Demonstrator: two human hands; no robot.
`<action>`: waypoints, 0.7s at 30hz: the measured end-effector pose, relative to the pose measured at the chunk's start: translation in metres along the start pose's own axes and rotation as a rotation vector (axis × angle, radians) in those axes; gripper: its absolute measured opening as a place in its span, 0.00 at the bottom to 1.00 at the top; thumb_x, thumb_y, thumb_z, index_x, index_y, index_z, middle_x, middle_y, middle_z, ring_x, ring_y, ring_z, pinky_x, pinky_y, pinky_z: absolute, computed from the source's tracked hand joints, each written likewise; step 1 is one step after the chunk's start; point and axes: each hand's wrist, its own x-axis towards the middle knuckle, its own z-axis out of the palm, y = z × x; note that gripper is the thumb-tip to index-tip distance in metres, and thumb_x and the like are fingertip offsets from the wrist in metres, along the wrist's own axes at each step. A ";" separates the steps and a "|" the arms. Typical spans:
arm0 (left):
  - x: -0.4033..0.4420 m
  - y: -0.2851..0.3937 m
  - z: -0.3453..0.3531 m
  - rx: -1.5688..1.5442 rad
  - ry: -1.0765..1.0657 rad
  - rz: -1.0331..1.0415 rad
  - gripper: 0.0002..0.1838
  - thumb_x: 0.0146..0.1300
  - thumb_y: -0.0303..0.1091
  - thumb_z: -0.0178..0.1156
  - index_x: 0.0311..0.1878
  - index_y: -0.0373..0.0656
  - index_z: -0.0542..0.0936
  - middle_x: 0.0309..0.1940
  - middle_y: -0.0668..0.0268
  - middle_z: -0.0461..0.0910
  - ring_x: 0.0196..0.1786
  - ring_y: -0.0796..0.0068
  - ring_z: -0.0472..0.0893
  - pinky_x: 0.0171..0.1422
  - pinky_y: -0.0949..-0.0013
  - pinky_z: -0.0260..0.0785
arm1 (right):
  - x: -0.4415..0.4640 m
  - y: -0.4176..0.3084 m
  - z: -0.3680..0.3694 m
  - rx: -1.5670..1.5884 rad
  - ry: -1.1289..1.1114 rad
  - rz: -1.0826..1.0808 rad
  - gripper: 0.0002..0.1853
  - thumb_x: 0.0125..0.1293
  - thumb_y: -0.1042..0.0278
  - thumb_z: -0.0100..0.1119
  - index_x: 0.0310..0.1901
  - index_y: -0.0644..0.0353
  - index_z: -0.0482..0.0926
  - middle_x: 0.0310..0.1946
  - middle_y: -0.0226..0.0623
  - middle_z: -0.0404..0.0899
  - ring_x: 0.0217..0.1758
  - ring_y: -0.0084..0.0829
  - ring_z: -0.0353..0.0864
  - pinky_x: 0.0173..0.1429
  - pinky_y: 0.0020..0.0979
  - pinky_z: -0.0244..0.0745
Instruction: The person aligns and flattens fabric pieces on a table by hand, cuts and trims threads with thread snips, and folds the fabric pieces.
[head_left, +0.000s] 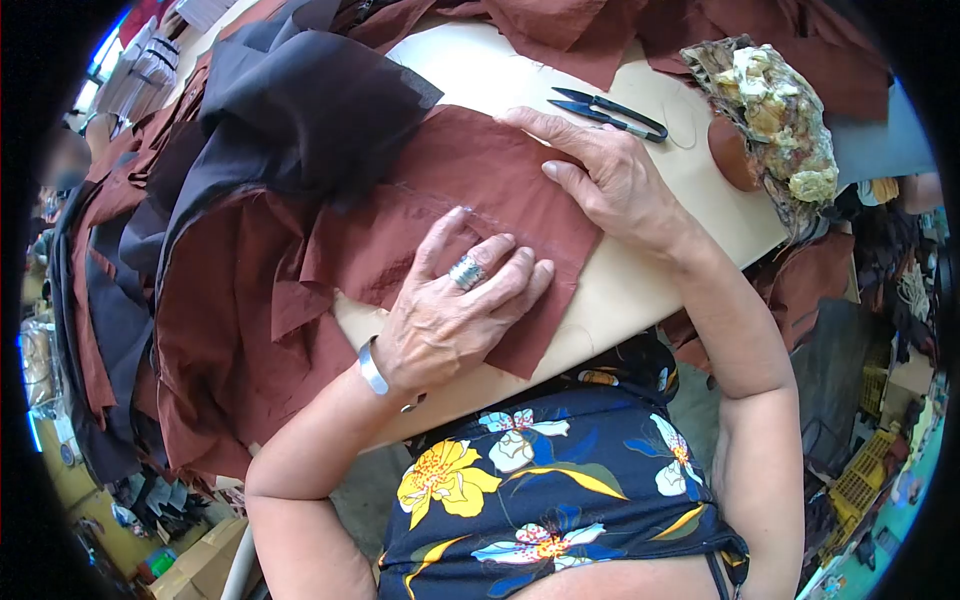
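Note:
Reddish-brown cloth (490,160) lies on the pale tabletop (620,290), with a faint seam line across it. My left hand (460,290), wearing a ring and a metal cuff, rests on this cloth with its fingers apart. At the cloth's upper right edge is my right hand (610,175), its index finger stretched along the edge and its thumb apart from it, lying on the cloth. Dark thread snips (610,112) lie just beyond my right hand. Dark grey cloth (310,100) is bunched over the brown cloth at the left.
A lumpy, yellowish crusted object (775,120) stands at the table's right side. More brown cloth (570,40) lies along the far edge. Heaped fabric hangs over the left edge. A yellow crate (860,480) is on the floor at the lower right.

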 end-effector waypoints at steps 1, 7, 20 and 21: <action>0.001 0.000 0.000 -0.034 -0.015 0.013 0.25 0.51 0.34 0.54 0.56 0.54 0.77 0.50 0.72 0.74 0.56 0.75 0.74 0.72 0.51 0.52 | 0.000 0.001 0.001 0.005 0.009 -0.010 0.26 0.55 0.82 0.54 0.58 0.54 0.73 0.51 0.43 0.78 0.53 0.43 0.77 0.59 0.38 0.73; 0.000 -0.001 0.002 -0.060 0.012 -0.161 0.30 0.41 0.24 0.57 0.55 0.39 0.75 0.52 0.60 0.72 0.59 0.62 0.72 0.72 0.50 0.53 | 0.009 -0.001 -0.006 -0.105 -0.170 0.120 0.29 0.57 0.80 0.56 0.62 0.53 0.68 0.57 0.42 0.74 0.57 0.45 0.75 0.61 0.36 0.72; -0.002 0.001 0.000 0.002 0.015 -0.044 0.26 0.48 0.29 0.55 0.54 0.45 0.77 0.52 0.67 0.74 0.57 0.68 0.73 0.68 0.52 0.57 | 0.006 0.007 0.000 0.099 -0.033 0.017 0.29 0.55 0.83 0.54 0.61 0.54 0.70 0.53 0.44 0.77 0.53 0.43 0.78 0.58 0.36 0.74; -0.002 0.001 -0.001 -0.004 0.015 -0.028 0.26 0.48 0.29 0.55 0.55 0.46 0.77 0.53 0.67 0.74 0.57 0.69 0.73 0.69 0.52 0.56 | 0.005 0.006 -0.001 0.098 -0.056 0.037 0.30 0.55 0.84 0.53 0.62 0.53 0.70 0.55 0.42 0.75 0.55 0.42 0.78 0.59 0.34 0.74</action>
